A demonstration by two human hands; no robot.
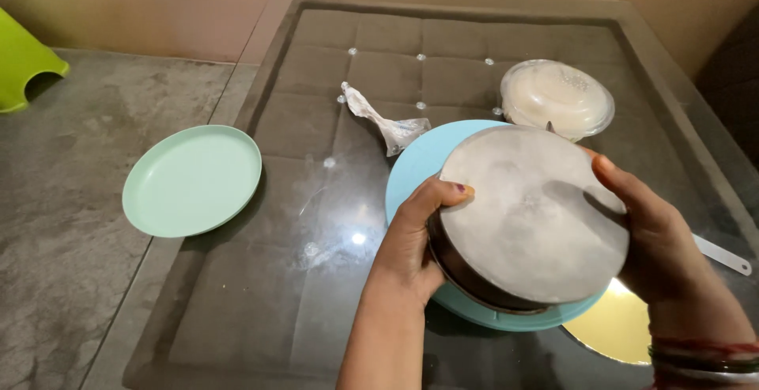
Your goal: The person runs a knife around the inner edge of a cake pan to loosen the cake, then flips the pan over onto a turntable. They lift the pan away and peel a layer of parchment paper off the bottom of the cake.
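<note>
A round metal cake tin [531, 210] is held upside down, its grey base facing up, tilted over a light blue plate [419, 164] on the glass table. My left hand [411, 240] grips the tin's left rim, thumb on the base. My right hand [652, 228] clasps its right side. The tin's inside is hidden.
A mint green plate [192, 179] lies at the table's left edge. A crumpled clear plastic wrap [387, 125] lies behind the blue plate. A lidded clear container of pale contents [556, 97] sits at the back right. A gold round board [613, 328] and a white strip [723, 255] lie at right.
</note>
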